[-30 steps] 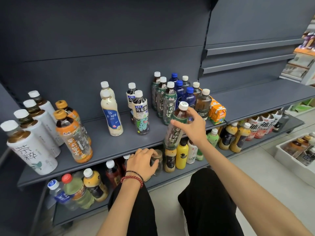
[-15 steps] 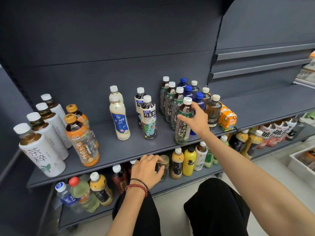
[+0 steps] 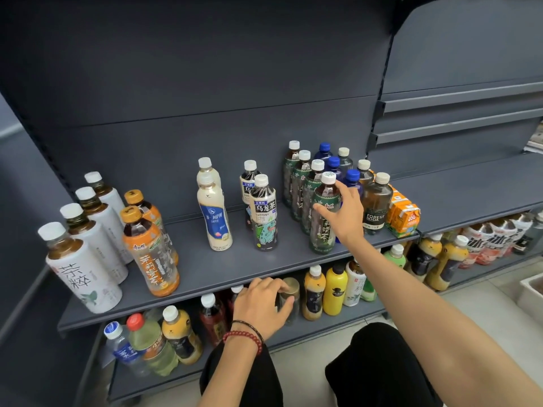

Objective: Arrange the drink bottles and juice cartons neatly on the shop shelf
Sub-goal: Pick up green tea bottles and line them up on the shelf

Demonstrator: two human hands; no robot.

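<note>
A green-labelled tea bottle [image 3: 323, 230] with a white cap stands on the grey middle shelf [image 3: 205, 274], at the front of a row of matching green tea bottles [image 3: 302, 183]. My right hand [image 3: 348, 215] is wrapped around its upper part. Blue-capped bottles [image 3: 333, 167] and a Forest Soda bottle [image 3: 376, 207] stand just right of that row, then orange juice cartons [image 3: 404, 215]. My left hand [image 3: 261, 306] reaches under the shelf edge and grips a gold-capped bottle [image 3: 291, 293] on the lower shelf.
Further left on the middle shelf stand two oolong bottles [image 3: 264, 215], two milky bottles [image 3: 213, 212], two orange tea bottles [image 3: 150, 254] and several white tea bottles [image 3: 85, 268]. Mixed bottles [image 3: 333, 289] crowd the lower shelf. A white crate [image 3: 531, 292] sits on the floor at right.
My right hand has carried the green tea bottle from the shelf's front edge back onto the shelf and stood it upright before its row. My left hand stayed on the gold-capped bottle.
</note>
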